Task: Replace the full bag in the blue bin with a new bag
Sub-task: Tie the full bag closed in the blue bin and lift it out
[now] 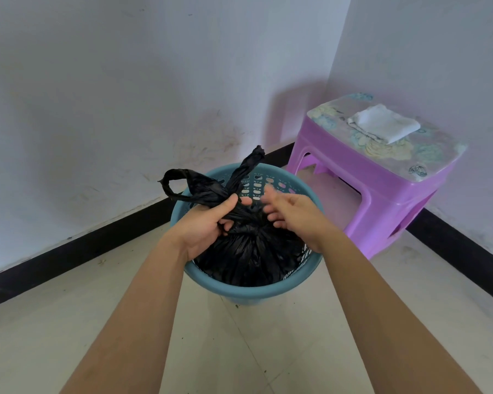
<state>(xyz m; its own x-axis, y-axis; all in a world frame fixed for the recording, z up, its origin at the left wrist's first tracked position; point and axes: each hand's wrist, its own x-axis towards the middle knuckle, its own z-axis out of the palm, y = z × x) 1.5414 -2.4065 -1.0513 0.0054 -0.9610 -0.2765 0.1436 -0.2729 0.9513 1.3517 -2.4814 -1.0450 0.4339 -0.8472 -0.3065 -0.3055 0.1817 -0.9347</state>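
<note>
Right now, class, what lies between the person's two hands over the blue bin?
In the head view, the gathered neck of the black bag lies between them: the left hand grips it, the right hand is open beside it.

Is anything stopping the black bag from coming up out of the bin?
Nothing visible. The black bag sits in the open blue bin, left hand gripping its neck, right hand open beside it.

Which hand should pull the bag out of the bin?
Probably the left hand. It already grips the gathered neck of the black bag, which sits in the blue bin. The right hand is open and blurred beside the bag, holding nothing.
</note>
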